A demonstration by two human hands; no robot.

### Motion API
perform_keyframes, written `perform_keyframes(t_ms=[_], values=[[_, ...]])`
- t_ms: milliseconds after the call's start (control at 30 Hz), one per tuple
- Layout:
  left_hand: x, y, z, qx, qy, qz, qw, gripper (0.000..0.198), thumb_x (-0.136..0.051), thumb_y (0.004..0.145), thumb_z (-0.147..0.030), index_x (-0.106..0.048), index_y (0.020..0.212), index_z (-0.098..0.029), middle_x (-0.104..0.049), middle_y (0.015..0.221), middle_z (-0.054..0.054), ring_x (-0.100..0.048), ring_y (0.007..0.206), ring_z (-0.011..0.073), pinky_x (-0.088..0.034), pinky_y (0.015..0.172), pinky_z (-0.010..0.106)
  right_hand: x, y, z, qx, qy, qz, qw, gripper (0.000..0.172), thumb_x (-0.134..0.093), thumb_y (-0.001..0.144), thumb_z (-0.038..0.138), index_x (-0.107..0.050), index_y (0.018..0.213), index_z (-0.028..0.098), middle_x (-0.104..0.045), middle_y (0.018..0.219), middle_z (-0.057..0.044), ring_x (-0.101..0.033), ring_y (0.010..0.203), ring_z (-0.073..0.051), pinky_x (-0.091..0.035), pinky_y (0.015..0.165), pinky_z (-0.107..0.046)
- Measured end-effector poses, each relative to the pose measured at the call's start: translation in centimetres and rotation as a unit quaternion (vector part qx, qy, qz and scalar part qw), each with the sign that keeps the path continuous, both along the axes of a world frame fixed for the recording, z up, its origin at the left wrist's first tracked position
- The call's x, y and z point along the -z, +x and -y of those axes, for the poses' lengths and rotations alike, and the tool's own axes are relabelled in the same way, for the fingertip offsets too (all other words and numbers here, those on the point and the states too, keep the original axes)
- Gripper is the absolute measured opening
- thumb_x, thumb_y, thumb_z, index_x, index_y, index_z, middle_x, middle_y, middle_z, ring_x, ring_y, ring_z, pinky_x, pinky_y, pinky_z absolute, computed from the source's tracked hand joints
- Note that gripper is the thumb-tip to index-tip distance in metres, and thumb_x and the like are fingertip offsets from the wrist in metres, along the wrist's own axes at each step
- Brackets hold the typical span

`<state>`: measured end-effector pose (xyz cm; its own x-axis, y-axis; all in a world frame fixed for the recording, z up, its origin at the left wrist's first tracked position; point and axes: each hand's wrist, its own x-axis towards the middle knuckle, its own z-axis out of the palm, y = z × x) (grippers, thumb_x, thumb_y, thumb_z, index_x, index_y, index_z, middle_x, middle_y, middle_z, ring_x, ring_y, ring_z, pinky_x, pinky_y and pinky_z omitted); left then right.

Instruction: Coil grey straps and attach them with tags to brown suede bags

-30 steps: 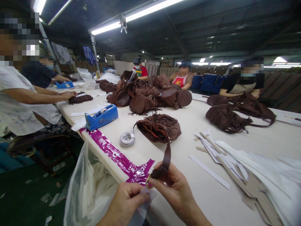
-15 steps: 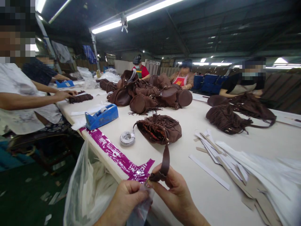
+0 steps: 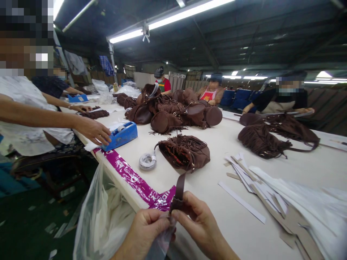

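At the table's near edge my right hand point(image 3: 200, 222) pinches a brown bag strap point(image 3: 179, 187), which runs up to a fringed brown bag point(image 3: 200, 157) lying on its side with its mouth towards me. Close against it, my left hand point(image 3: 146, 229) is closed on a piece of clear plastic film point(image 3: 162, 243) that hangs below the strap's end. My fingertips meet there and hide the strap's hardware. Left of the bag lies a coiled pale cord point(image 3: 148, 161).
A blue tape dispenser point(image 3: 121, 136) stands at the table's left edge, under a co-worker's hand point(image 3: 93, 130). Brown bags point(image 3: 173, 108) are heaped beyond. Paper strips point(image 3: 244, 202) and cardboard pieces lie at right. A clear plastic sack point(image 3: 90, 216) hangs below the edge.
The strap has turned, shifting left and standing straighter between my hands. At left, a co-worker's hand has reached from the brown piece to the blue tape dispenser.
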<state>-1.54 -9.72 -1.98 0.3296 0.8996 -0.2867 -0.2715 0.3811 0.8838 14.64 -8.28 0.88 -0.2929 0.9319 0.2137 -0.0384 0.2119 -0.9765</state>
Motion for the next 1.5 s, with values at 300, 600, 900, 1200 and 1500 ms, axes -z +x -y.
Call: perform_keyframes(t_ms=[300, 600, 900, 1200, 1500], values=[[-0.3, -0.1, 0.7, -0.032, -0.017, 0.046, 0.998, 0.038, -0.081, 0.062, -0.045, -0.072, 0.072, -0.009, -0.067, 0.065, 0.007, -0.059, 0.059, 0.0156, -0.045, 0.054, 0.023, 1.3, -1.1, 0.2, -0.029, -0.149, -0.151, 0.977, 0.029, -0.076, 0.074, 0.037, -0.055, 0.072, 0.018, -0.061, 0.07, 0.0, -0.053, 0.053, -0.012, -0.047, 0.048, -0.025], [1.0, -0.1, 1.8, -0.049, -0.043, 0.13, 0.989, 0.043, -0.084, 0.06, -0.048, -0.074, 0.078, -0.01, -0.068, 0.066, 0.007, -0.057, 0.055, 0.0131, -0.047, 0.06, 0.025, 3.5, -2.5, 1.2, 0.019, -0.195, -0.15, 0.969, 0.038, -0.076, 0.072, 0.046, -0.054, 0.063, 0.017, -0.054, 0.054, 0.002, -0.047, 0.044, -0.009, -0.04, 0.042, -0.021], [1.5, 0.2, 2.3, -0.041, -0.047, 0.152, 0.986, 0.053, -0.085, 0.06, -0.043, -0.072, 0.1, -0.011, -0.071, 0.08, 0.011, -0.065, 0.071, 0.0198, -0.048, 0.067, 0.026, 2.1, -0.6, 4.3, 0.072, -0.136, -0.011, 0.988, 0.035, -0.066, 0.08, 0.051, -0.066, 0.089, 0.017, -0.066, 0.073, -0.003, -0.062, 0.071, -0.019, -0.051, 0.068, -0.03], [2.9, 0.6, 1.9, -0.001, 0.0, 0.189, 0.982, 0.051, -0.084, 0.065, -0.038, -0.067, 0.107, -0.015, -0.069, 0.077, 0.005, -0.063, 0.065, 0.0156, -0.047, 0.068, 0.026, 4.0, -1.1, 4.1, 0.12, -0.116, -0.043, 0.985, 0.035, -0.076, 0.07, 0.048, -0.062, 0.066, 0.016, -0.06, 0.063, 0.0, -0.054, 0.057, -0.014, -0.043, 0.055, -0.024], [0.3, -1.7, 0.1, -0.004, -0.038, 0.103, 0.994, 0.052, -0.074, 0.07, -0.055, -0.062, 0.101, -0.015, -0.07, 0.088, 0.009, -0.066, 0.074, 0.0196, -0.049, 0.066, 0.028, 2.9, -1.2, 3.0, 0.168, -0.05, 0.024, 0.984, 0.036, -0.073, 0.072, 0.048, -0.063, 0.057, 0.017, -0.063, 0.074, -0.004, -0.056, 0.07, -0.018, -0.043, 0.065, -0.026]])
